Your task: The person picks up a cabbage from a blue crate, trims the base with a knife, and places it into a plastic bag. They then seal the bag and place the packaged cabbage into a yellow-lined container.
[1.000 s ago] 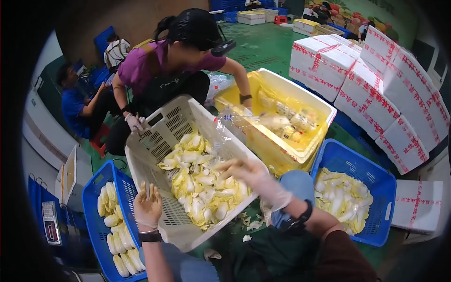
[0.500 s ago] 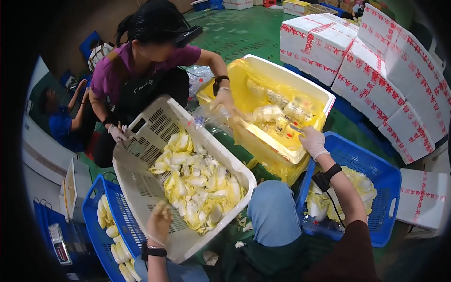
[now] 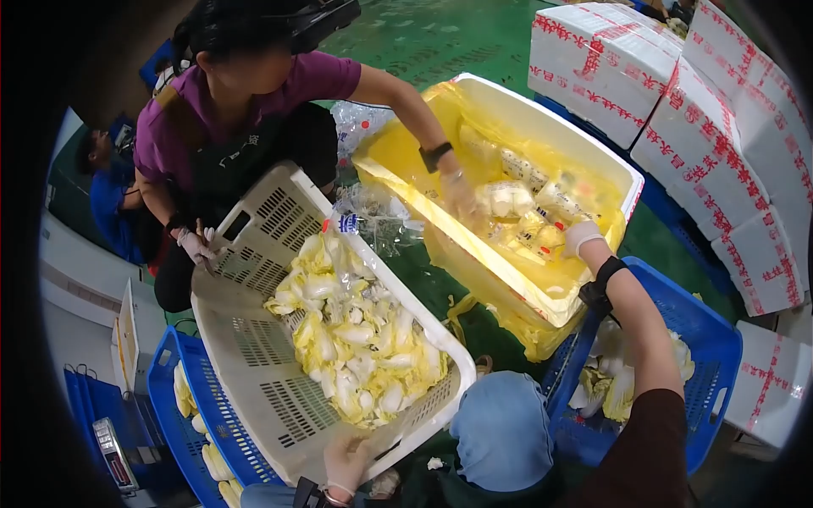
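My gloved left hand is at the near edge of a white perforated crate, its fingers blurred against the rim. Trimmed yellow-white cabbage leaves and pieces lie in that crate. Over the right side of a foam box lined with yellow plastic is my gloved right hand. It is beside wrapped cabbage packs; its fingertips and anything in them are hidden. A co-worker's gloved hand reaches into the same box, and their other hand is at the crate's far left corner.
A blue basket with cabbages stands on the right, another blue basket at lower left. White cartons are stacked at upper right. Clear plastic bags lie between crate and box. Another person sits far left.
My left hand has moved down and right to the crate's near edge. My right hand is deeper in the box, its grey tool no longer visible. The co-worker's hand has left the clear bags and entered the box.
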{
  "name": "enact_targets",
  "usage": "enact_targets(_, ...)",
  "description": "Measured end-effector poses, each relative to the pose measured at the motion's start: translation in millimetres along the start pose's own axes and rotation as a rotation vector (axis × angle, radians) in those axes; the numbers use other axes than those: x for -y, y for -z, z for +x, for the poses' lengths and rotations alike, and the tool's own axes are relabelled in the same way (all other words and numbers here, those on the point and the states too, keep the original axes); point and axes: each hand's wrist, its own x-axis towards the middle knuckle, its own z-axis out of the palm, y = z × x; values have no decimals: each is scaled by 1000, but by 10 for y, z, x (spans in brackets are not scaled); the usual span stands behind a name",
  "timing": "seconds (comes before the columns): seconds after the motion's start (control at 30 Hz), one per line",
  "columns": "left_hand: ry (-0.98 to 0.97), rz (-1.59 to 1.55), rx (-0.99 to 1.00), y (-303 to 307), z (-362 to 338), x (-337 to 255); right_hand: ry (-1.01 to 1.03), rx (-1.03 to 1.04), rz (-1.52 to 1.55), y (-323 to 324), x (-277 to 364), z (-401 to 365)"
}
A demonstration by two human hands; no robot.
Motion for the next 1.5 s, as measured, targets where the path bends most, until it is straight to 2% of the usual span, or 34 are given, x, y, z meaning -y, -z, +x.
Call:
enact_targets(0.03, -52, 115, 31, 34, 4, -74, 4, 3, -1, -14, 1, 53)
enact_targets(0.23, 3, 115, 17, 32, 31, -289, 87, 9, -39, -108, -24, 264)
enact_targets(0.3, 14, 65, 6, 27, 23, -219, 16, -220, 72, -104, -12, 351)
enact_targets(0.4, 37, 8, -5, -1, 21, -180, 137, -254, 76, -72, -45, 444)
enact_targets(0.53, -14, 67, -11, 10, 31, -34, 177, -130, 11, -93, -46, 414)
enact_targets(0.6, -15, 70, -27, -5, 13, 35, 163, 33, 99, -69, -117, 356)
enact_targets(0.73, 35, 55, -54, -28, 30, -124, 155, -17, 259, 271, -136, 359)
enact_targets(0.8, 68, 100, -48, -28, 39, -162, 177, -255, 199, 302, -86, 437)
enact_targets(0.83, 97, 144, -49, -28, 49, -174, 174, -252, 203, 276, -60, 505)
enact_targets(0.9, 85, 114, -70, -68, 50, -82, 301, -172, 27, 264, 65, 650)
enact_targets(1.13, 31, 179, -87, -71, 41, -46, 371, -144, -25, 434, 129, 586)
enact_targets(1.2, 34, 183, -87, -66, 52, -99, 433, 5, 46, 590, 62, 570)
enact_targets(1.23, 31, 185, -80, -68, 52, -119, 436, 8, 44, 670, 85, 605)
enact_targets(1.3, 52, 176, -76, -71, 55, -125, 347, 135, 18, 801, 139, 688)
enact_targets(1.5, 72, 157, -109, -86, 50, -120, 306, -52, -99, 292, 567, 868)
